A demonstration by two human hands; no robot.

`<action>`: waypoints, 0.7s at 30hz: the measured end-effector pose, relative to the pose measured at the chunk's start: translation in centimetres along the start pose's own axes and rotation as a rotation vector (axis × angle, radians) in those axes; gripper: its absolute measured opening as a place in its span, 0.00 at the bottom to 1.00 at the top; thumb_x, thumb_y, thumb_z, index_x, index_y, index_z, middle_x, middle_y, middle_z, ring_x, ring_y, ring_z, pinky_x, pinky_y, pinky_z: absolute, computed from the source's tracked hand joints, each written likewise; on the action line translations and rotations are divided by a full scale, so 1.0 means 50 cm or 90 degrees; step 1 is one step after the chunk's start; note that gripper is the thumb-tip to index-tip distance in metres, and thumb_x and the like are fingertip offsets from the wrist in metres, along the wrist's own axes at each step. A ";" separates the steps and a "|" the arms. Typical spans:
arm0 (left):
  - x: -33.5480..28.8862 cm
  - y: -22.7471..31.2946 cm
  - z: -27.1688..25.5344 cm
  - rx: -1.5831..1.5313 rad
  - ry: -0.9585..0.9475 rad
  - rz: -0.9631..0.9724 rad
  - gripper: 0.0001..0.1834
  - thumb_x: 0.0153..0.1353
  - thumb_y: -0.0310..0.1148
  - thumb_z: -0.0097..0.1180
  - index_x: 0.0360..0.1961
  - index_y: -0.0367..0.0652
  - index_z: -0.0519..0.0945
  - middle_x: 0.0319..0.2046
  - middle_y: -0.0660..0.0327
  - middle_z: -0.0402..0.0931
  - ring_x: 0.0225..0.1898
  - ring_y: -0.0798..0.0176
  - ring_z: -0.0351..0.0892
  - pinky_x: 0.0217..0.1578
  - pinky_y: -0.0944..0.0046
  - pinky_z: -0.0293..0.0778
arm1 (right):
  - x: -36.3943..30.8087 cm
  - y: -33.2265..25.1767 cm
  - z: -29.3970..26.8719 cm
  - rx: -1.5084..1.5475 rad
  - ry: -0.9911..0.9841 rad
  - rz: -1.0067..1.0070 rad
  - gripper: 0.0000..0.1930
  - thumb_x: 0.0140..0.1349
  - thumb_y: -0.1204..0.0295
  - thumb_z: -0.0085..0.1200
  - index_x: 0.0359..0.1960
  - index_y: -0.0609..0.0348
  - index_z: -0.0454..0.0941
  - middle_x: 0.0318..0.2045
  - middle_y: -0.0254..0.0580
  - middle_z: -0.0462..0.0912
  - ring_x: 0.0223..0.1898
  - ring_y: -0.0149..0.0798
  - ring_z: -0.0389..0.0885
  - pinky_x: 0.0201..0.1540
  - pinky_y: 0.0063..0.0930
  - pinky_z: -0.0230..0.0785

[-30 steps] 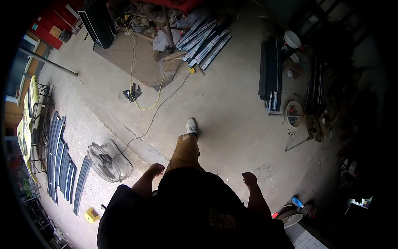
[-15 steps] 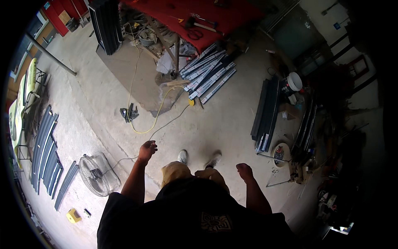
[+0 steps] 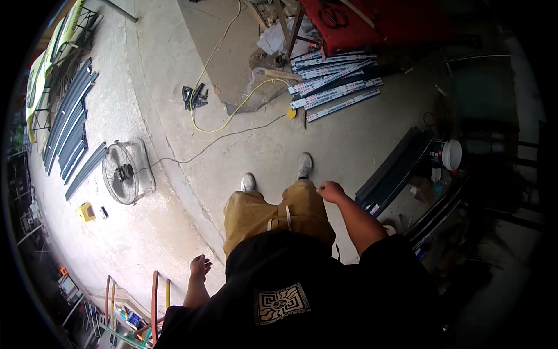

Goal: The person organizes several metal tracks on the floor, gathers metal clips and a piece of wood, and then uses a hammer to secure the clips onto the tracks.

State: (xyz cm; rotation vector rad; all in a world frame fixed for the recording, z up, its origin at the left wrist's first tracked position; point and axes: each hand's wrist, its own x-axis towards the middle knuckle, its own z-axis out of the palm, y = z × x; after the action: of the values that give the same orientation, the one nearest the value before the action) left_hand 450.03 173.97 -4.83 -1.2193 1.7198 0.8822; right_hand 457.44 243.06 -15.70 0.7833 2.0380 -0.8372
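My left hand hangs low at my left side over bare concrete, fingers loosely bent and partly apart, nothing seen in it. In front of my right thigh is my right hand, its fingers curled in, with no object showing. Neither hand touches anything. Below me are tan trousers and two white shoes, the right shoe farther forward than the left shoe. Nearest to the right hand lies a stack of long dark strips on the floor.
A floor fan stands at left, its grey cable crossing the floor ahead toward a yellow cord. Labelled long strips lie beside a red-covered surface. More dark strips lie far left; a white bucket sits at right.
My view has turned left, bringing coloured posts in at lower left. My right arm has swung forward and inward, while my left hand has dropped back. My feet have shifted.
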 end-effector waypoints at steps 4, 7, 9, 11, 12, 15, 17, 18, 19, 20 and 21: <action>-0.116 -0.145 0.153 0.214 -0.177 -0.207 0.21 0.74 0.43 0.57 0.63 0.46 0.81 0.43 0.63 0.85 0.40 0.63 0.86 0.42 0.57 0.82 | 0.184 -0.033 -0.140 0.001 0.046 0.065 0.21 0.70 0.53 0.61 0.52 0.57 0.87 0.52 0.51 0.89 0.55 0.55 0.86 0.58 0.48 0.78; -0.050 -0.302 0.166 0.956 -0.331 0.111 0.20 0.68 0.45 0.66 0.54 0.44 0.86 0.48 0.48 0.89 0.50 0.45 0.90 0.50 0.47 0.84 | 0.351 -0.034 -0.164 -0.014 0.078 0.082 0.18 0.70 0.54 0.61 0.50 0.53 0.88 0.49 0.49 0.91 0.52 0.56 0.88 0.56 0.48 0.80; -0.068 -0.320 0.230 0.856 -0.276 0.065 0.21 0.66 0.46 0.66 0.53 0.44 0.86 0.51 0.46 0.88 0.53 0.43 0.88 0.53 0.45 0.82 | 0.442 0.005 -0.146 -0.020 0.063 0.119 0.18 0.70 0.54 0.61 0.49 0.53 0.88 0.50 0.49 0.90 0.53 0.55 0.88 0.57 0.47 0.80; -0.085 -0.324 0.266 0.755 -0.162 0.053 0.23 0.63 0.52 0.67 0.50 0.46 0.88 0.49 0.48 0.89 0.54 0.45 0.89 0.55 0.44 0.82 | 0.536 0.013 -0.117 -0.039 0.091 0.111 0.18 0.71 0.54 0.61 0.50 0.52 0.88 0.51 0.49 0.90 0.54 0.55 0.88 0.57 0.47 0.79; -0.065 -0.435 0.206 0.456 -0.182 -0.066 0.25 0.66 0.53 0.65 0.56 0.48 0.86 0.54 0.52 0.88 0.58 0.50 0.86 0.60 0.49 0.79 | 0.583 -0.020 -0.079 -0.025 0.067 0.097 0.18 0.71 0.54 0.61 0.50 0.52 0.88 0.51 0.49 0.90 0.54 0.55 0.88 0.57 0.47 0.79; -0.010 -0.542 0.299 0.173 -0.145 -0.199 0.28 0.71 0.54 0.60 0.66 0.52 0.81 0.62 0.58 0.83 0.63 0.57 0.82 0.66 0.53 0.74 | 0.718 -0.009 -0.007 -0.052 0.000 0.123 0.23 0.72 0.54 0.60 0.58 0.59 0.85 0.57 0.52 0.87 0.58 0.54 0.86 0.62 0.46 0.77; 0.142 -0.447 0.490 0.059 -0.121 -0.174 0.29 0.73 0.54 0.56 0.68 0.53 0.78 0.64 0.60 0.81 0.65 0.58 0.79 0.68 0.53 0.71 | 0.798 0.052 0.043 -0.087 0.000 0.163 0.27 0.71 0.53 0.61 0.62 0.61 0.83 0.62 0.56 0.84 0.63 0.55 0.83 0.65 0.46 0.75; 0.251 -0.392 0.601 -0.047 -0.093 -0.148 0.29 0.74 0.55 0.55 0.70 0.53 0.77 0.66 0.61 0.79 0.66 0.59 0.78 0.69 0.53 0.69 | 0.843 0.050 0.075 -0.101 -0.009 0.156 0.27 0.71 0.53 0.61 0.62 0.61 0.83 0.62 0.56 0.84 0.63 0.55 0.83 0.65 0.46 0.75; 0.381 -0.304 0.724 -0.148 -0.078 -0.118 0.30 0.75 0.55 0.53 0.71 0.54 0.75 0.67 0.62 0.78 0.67 0.60 0.77 0.70 0.53 0.68 | 0.893 0.070 0.092 -0.123 0.015 0.191 0.31 0.70 0.51 0.61 0.65 0.63 0.80 0.64 0.59 0.82 0.65 0.57 0.81 0.67 0.46 0.74; 0.506 -0.204 0.828 -0.249 -0.056 -0.083 0.30 0.76 0.55 0.52 0.73 0.54 0.74 0.68 0.63 0.77 0.68 0.60 0.76 0.71 0.53 0.67 | 0.940 0.082 0.114 -0.139 0.035 0.221 0.34 0.70 0.49 0.61 0.67 0.65 0.78 0.67 0.61 0.80 0.68 0.59 0.79 0.69 0.47 0.72; 0.624 -0.103 0.898 -0.346 -0.027 -0.043 0.30 0.77 0.55 0.50 0.74 0.55 0.72 0.69 0.64 0.75 0.69 0.61 0.75 0.72 0.53 0.65 | 0.983 0.077 0.145 -0.137 0.021 0.214 0.34 0.70 0.49 0.61 0.67 0.65 0.78 0.67 0.61 0.80 0.68 0.59 0.79 0.69 0.47 0.72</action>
State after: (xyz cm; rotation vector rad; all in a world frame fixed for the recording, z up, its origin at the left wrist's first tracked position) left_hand 459.42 200.55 -51.93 -1.5806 1.4353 1.3781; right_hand 438.64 251.42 -61.10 0.9849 1.9134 -0.4112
